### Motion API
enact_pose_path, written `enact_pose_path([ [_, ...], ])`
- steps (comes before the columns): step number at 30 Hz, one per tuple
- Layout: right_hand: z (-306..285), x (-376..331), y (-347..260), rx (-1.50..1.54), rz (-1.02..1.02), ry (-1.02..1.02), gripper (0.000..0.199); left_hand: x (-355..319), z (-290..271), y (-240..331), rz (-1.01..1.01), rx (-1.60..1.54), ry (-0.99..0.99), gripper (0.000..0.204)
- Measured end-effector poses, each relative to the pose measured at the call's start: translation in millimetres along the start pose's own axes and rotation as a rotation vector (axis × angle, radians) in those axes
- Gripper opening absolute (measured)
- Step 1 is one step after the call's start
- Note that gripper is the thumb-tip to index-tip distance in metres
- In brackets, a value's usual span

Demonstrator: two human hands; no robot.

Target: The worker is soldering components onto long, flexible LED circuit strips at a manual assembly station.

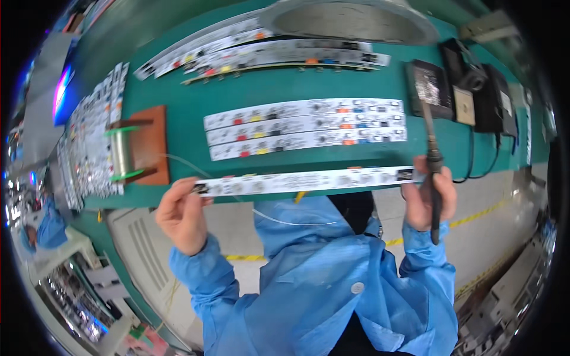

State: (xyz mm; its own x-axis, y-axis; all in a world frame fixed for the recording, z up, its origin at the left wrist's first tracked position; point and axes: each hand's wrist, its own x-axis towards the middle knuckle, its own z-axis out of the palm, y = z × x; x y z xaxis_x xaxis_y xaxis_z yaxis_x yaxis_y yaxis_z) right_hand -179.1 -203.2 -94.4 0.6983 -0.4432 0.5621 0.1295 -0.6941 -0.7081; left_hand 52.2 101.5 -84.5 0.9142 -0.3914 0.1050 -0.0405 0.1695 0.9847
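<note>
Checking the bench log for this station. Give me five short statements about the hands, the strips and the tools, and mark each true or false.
1. The left hand holds one end of a long white circuit strip. True.
2. The right hand is empty. False: its grip is on a soldering iron while it also holds the strip's other end.
3. Three circuit strips lie side by side on the green mat. True.
4. The solder wire spool sits on the person's right. False: it sits on a brown stand at the left.
5. The person wears red sleeves. False: the sleeves are blue.
</note>
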Motion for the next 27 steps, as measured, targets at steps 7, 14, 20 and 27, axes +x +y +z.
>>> enact_pose_path([
  [7, 3, 24, -16, 0.157, -0.066, -0.078, 0.063, 10, -7, -1, -0.113, -0.08, 0.036, 0.021],
  [14, 1, 21, -8, 0.279, 0.019, -0.098, 0.071, 15, -5, 3, -0.108, -0.094, 0.024, 0.02],
  [20, 3, 3, -18, 0.54, 0.413, 0.033, 0.061, 16, -11, 3, -0.014, -0.112, -0.045, 0.02],
  [27, 6, 3, -17, 0.541, 0.404, 0.064, 0.057, 20, -11, 6, 0.018, -0.098, -0.095, 0.02],
])
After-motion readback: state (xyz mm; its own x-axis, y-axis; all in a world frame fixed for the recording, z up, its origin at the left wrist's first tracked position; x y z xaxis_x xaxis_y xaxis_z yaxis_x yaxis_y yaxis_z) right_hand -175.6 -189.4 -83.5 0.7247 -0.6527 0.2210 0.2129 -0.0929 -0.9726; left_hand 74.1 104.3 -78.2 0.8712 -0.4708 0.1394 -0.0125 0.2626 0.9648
